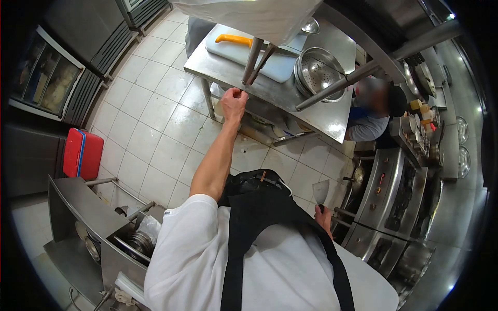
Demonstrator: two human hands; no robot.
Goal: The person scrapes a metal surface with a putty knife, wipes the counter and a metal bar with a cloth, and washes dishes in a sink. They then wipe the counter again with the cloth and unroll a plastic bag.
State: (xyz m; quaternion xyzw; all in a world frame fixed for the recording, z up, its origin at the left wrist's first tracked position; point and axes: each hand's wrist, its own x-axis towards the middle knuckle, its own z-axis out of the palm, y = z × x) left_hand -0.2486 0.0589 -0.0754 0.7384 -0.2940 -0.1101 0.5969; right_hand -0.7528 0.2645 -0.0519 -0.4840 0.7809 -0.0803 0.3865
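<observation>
My left hand point(234, 105) reaches forward at the near edge of the steel table point(207, 68), its fingers curled closed. Just beyond it a metal post point(253, 59) comes down, with a dark narrow piece point(263, 62) beside it. Whatever the curled fingers hold, if anything, I cannot make out. Low at my right side, my right hand point(323, 220) is closed around the dark handle of a flat metal spatula point(321, 192), its blade pointing away from me. A yellow-handled knife point(233, 39) lies on a white cutting board point(280, 70) on the table.
Perforated steel colanders point(319, 70) sit on the table's right. A person point(369, 116) is beyond it, near the stove point(381, 192). On the left stand a red cooler point(91, 155), a glass-door fridge point(44, 78) and a steel counter point(93, 202). Floor tiles point(150, 135) lie between.
</observation>
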